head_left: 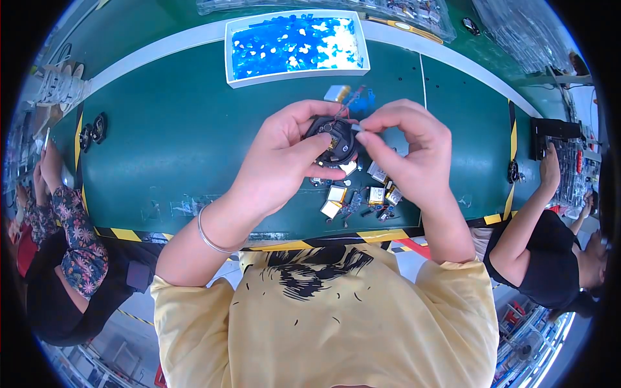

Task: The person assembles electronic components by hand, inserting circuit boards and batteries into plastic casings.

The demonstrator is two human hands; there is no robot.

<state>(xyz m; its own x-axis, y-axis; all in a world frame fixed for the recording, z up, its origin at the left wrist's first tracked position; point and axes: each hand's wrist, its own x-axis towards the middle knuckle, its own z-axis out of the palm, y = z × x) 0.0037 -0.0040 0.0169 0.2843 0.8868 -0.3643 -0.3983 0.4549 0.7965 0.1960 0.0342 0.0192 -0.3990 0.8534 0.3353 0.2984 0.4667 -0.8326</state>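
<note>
My left hand (275, 155) is closed round a black round electronic housing (337, 147), its thumb pressing on the inner parts. Thin wires (352, 99) rise from the housing's far side. Beyond the fingers is a small silver-and-yellow battery (336, 93), with a blurred blue piece (363, 101) to its right. At the housing's right edge my right hand (417, 149) pinches something small and greyish, too tiny to name. Just below the hands, on the green table, lie several loose batteries (333, 202) among small dark parts and wires (352, 205).
A white tray (297, 79) of blue and white bits stands at the far side, with a brush (404, 27) to its right. Black round parts (97, 128) lie at the left, another (513, 171) at the right. Co-workers (543, 252) sit on both sides.
</note>
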